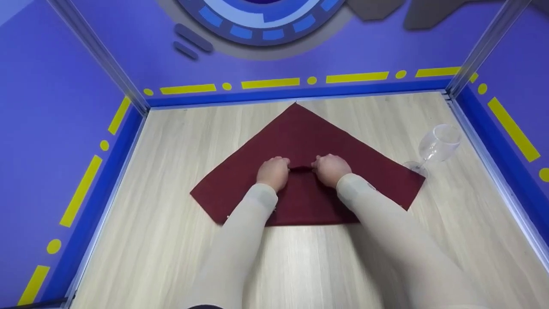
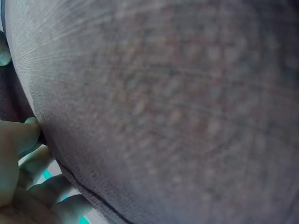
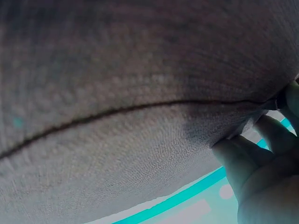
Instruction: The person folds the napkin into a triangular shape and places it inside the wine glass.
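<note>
A dark red cloth napkin (image 1: pixel 296 133) lies spread on the table, its far corner pointing at the back wall and its near edge straight. Over its middle, my left hand (image 1: pixel 274 173) and right hand (image 1: pixel 332 169) pinch a part of it a short way apart, with a dark fold stretched between them. In the left wrist view the raised cloth (image 2: pixel 163 116) fills most of the picture, the left thumb and finger gripping its edge. Seen from the right wrist, the right hand (image 3: pixel 266 163) pinches the cloth (image 3: pixel 140 154), which bears a dark seam.
A clear wine glass (image 1: pixel 438 143) stands near the right side, its foot beside the napkin's right corner. The wood-grain table (image 1: pixel 158 150) is bordered by a blue back wall (image 1: pixel 279 68) and side walls with yellow marks.
</note>
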The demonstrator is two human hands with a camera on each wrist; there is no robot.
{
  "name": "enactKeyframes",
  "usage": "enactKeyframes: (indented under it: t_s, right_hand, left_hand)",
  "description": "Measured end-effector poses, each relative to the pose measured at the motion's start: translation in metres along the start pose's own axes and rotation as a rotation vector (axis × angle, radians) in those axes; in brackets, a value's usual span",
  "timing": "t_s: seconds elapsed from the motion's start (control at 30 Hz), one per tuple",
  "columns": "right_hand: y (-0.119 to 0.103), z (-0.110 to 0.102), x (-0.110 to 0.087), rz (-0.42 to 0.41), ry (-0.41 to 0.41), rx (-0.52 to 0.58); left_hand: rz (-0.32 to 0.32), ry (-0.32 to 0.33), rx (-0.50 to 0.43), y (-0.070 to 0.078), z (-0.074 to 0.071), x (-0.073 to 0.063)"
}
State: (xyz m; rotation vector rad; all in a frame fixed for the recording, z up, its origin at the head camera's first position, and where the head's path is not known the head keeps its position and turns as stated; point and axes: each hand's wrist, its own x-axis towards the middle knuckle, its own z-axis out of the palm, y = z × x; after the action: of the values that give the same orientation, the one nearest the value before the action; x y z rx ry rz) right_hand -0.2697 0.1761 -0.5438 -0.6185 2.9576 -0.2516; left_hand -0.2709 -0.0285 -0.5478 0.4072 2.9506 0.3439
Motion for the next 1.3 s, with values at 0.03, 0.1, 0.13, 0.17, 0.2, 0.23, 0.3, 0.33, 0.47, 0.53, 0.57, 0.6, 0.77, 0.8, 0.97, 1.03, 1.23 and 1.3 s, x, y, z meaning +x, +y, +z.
enactKeyframes:
  t_s: [0.03,0.1,0.13,0.17,0.2,0.23,0.3,0.33,0.47,0.53,0.57,0.6,0.77,0.8,0.97,1.03,1.23,1.3]
  right_hand:
    - [0.000,0.001,0.000,-0.004,0.002,-0.003]
    - [0.001,0.002,0.000,-0.012,0.008,-0.001]
    - [0.001,0.002,0.000,-0.017,0.011,-0.002]
    - [0.001,0.002,0.000,-0.014,0.009,0.001]
    - [0.001,0.002,-0.001,-0.009,0.008,0.005]
    - [0.001,0.002,-0.001,-0.008,0.007,0.006]
    - [0.000,0.001,-0.002,-0.007,0.004,0.010]
    - [0.000,0.001,-0.002,-0.007,0.000,0.009]
    - [0.000,0.000,-0.003,-0.018,0.005,0.010]
    - [0.001,0.000,-0.003,-0.013,0.004,0.015]
    - [0.001,0.000,-0.004,-0.010,0.003,0.019]
    - [0.001,0.000,-0.004,-0.005,0.000,0.025]
    - [0.001,-0.001,-0.006,0.017,-0.010,0.043]
    - [0.001,-0.001,-0.007,0.022,-0.013,0.043]
    - [0.001,-0.003,-0.010,0.051,-0.025,0.046]
    - [0.001,-0.003,-0.012,0.051,-0.025,0.041]
    - [0.001,-0.003,-0.016,0.029,-0.005,0.008]
    - [0.001,-0.003,-0.016,0.025,0.002,0.002]
  left_hand:
    - [0.000,0.002,0.002,0.000,0.001,0.000]
    - [0.002,0.007,0.007,-0.001,0.003,0.000]
    - [0.003,0.010,0.009,-0.001,0.003,0.000]
    - [0.005,0.011,0.009,-0.001,0.003,0.000]
    - [0.007,0.012,0.009,-0.001,0.003,0.000]
    - [0.008,0.015,0.008,-0.001,0.003,0.000]
    - [0.009,0.013,0.008,-0.001,0.003,-0.001]
    - [0.009,0.010,0.008,0.000,0.003,-0.001]
    - [0.014,0.010,0.017,0.001,0.003,-0.002]
    - [0.021,0.010,0.019,0.001,0.003,-0.002]
    - [0.024,0.009,0.022,0.002,0.003,-0.003]
    - [0.025,0.005,0.022,0.002,0.003,-0.003]
    - [0.035,0.004,0.026,0.004,0.003,-0.006]
    - [0.038,0.006,0.026,0.005,0.003,-0.006]
    - [0.056,0.002,0.043,0.007,0.004,-0.008]
    - [0.058,-0.003,0.049,0.008,0.003,-0.009]
    - [0.068,-0.020,0.043,0.010,0.002,-0.012]
    - [0.071,-0.026,0.042,0.009,0.001,-0.012]
